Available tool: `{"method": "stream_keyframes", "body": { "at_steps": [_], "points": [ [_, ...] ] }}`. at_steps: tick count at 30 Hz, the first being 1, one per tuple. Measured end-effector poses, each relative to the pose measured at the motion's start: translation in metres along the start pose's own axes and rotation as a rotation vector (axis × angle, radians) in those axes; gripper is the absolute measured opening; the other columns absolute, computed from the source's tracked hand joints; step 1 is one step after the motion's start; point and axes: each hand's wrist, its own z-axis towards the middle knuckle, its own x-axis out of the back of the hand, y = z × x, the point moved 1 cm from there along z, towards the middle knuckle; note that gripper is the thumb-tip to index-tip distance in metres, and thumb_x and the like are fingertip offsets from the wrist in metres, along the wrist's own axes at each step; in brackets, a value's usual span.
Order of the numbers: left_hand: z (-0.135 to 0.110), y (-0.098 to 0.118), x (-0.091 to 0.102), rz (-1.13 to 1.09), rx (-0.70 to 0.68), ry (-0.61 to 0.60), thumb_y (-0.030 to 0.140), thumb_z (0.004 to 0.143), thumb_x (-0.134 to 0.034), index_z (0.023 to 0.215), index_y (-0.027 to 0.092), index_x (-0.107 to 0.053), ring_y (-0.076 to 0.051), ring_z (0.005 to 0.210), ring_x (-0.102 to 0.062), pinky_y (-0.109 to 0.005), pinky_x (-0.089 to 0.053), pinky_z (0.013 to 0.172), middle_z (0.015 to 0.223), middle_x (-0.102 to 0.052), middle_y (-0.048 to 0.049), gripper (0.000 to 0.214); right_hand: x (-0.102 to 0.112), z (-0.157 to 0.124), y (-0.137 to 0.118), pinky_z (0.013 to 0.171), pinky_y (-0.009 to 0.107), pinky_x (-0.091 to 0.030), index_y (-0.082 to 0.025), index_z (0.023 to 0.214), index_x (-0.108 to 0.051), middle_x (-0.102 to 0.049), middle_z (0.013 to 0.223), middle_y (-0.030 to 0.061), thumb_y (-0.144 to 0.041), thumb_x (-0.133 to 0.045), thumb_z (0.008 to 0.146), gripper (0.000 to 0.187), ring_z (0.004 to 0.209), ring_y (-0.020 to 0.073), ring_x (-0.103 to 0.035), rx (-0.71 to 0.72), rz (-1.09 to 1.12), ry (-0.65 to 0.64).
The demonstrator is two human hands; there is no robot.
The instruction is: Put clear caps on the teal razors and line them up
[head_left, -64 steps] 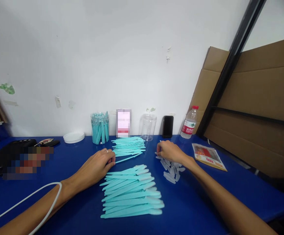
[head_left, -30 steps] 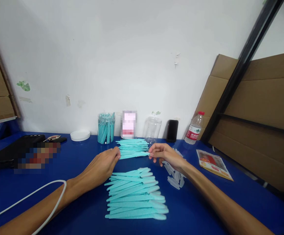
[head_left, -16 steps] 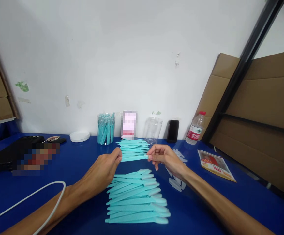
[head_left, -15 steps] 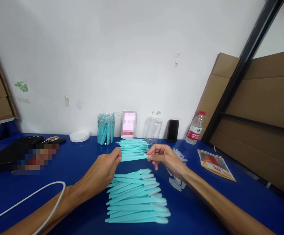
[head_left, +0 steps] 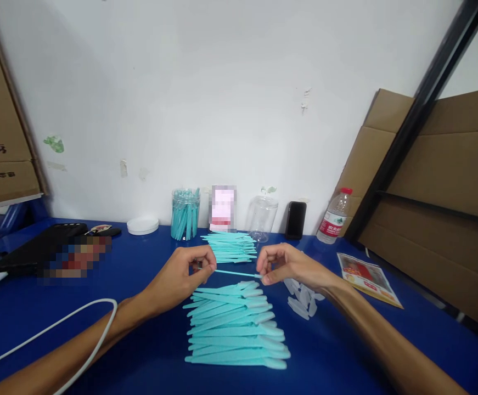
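Newly edge-on, one turquoise stick (head_left: 237, 273) is pinched by left hand (head_left: 181, 271) and right hand (head_left: 290, 264), front-right of the clear round stick-filled jar (head_left: 175, 199) near the blue tabletop's (head_left: 144, 260) edge.

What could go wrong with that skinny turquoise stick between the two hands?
The slim turquoise stick might slip, since the left hand and right hand seem to pinch it only near its ends.

If dropped, it could land among the flat turquoise sticks with whitish tips, which lie closer to the person.

The right hand might also scatter the loose, frosted-white plastic pieces lying beside it.
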Motion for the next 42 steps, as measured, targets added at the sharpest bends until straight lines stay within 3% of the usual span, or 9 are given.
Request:
{"method": "stream_keyframes", "body": {
  "at_steps": [5,12,23,33,38,42],
  "points": [
    [0.001,-0.002,-0.002,-0.122,0.035,-0.047,0.032,0.086,-0.054,0.077,0.017,-0.06,-0.012,0.054,-0.056,-0.023,-0.043,0.056,0.056,-0.056,0.004,0.018,-0.004,-0.005,-0.003,0.055,0.022,-0.038,-0.016,0.084,-0.073,-0.06,0.062,-0.0029,-0.03,-0.083,0.063,0.027,0.058,0.0102,-0.051,-0.052,-0.16,-0.111],
    [0.009,-0.016,0.004,-0.14,0.102,0.176,0.037,0.089,-0.05,0.08,0.018,-0.057,-0.01,0.051,-0.05,-0.021,-0.037,0.049,0.057,-0.057,0.0036,0.022,-0.014,-0.013,-0.008,0.057,0.023,-0.04,-0.018,0.081,-0.071,-0.063,0.074,-0.0002,-0.031,-0.081,0.067,0.021,0.064,0.0119,-0.053,0.006,-0.434,-0.086],
    [0.008,-0.021,0.001,-0.114,0.114,0.198,0.031,0.088,-0.051,0.077,0.018,-0.057,-0.01,0.049,-0.049,-0.02,-0.034,0.048,0.055,-0.057,0.0043,0.018,-0.034,-0.016,-0.009,0.056,0.022,-0.039,-0.021,0.083,-0.07,-0.061,0.072,-0.0028,-0.021,-0.08,0.069,0.017,0.065,0.0117,-0.054,0.03,-0.554,-0.123],
    [0.008,-0.02,0.001,-0.046,0.102,0.202,0.032,0.089,-0.049,0.076,0.018,-0.057,-0.009,0.047,-0.045,-0.02,-0.031,0.048,0.053,-0.056,0.0052,0.02,-0.037,-0.017,-0.012,0.054,0.021,-0.037,-0.019,0.079,-0.066,-0.059,0.068,-0.0037,-0.02,-0.079,0.069,0.017,0.063,0.0113,-0.052,0.008,-0.617,-0.078],
    [0.009,-0.022,0.002,0.033,0.098,0.188,0.033,0.091,-0.046,0.078,0.019,-0.057,-0.01,0.049,-0.046,-0.02,-0.032,0.048,0.054,-0.056,0.0049,0.022,-0.024,-0.02,-0.016,0.057,0.021,-0.038,-0.02,0.079,-0.062,-0.061,0.076,-0.0027,-0.025,-0.078,0.07,0.019,0.067,0.0117,-0.052,0.048,-0.588,-0.022],
    [0.008,-0.025,0.005,0.184,0.092,0.186,0.034,0.092,-0.044,0.078,0.02,-0.057,-0.012,0.05,-0.046,-0.022,-0.032,0.051,0.055,-0.054,0.0048,0.024,0.007,-0.014,-0.011,0.059,0.023,-0.041,-0.018,0.079,-0.061,-0.061,0.073,-0.0003,-0.032,-0.069,0.079,0.016,0.066,0.0134,-0.053,0.073,-0.523,0.182]
  ]
}}
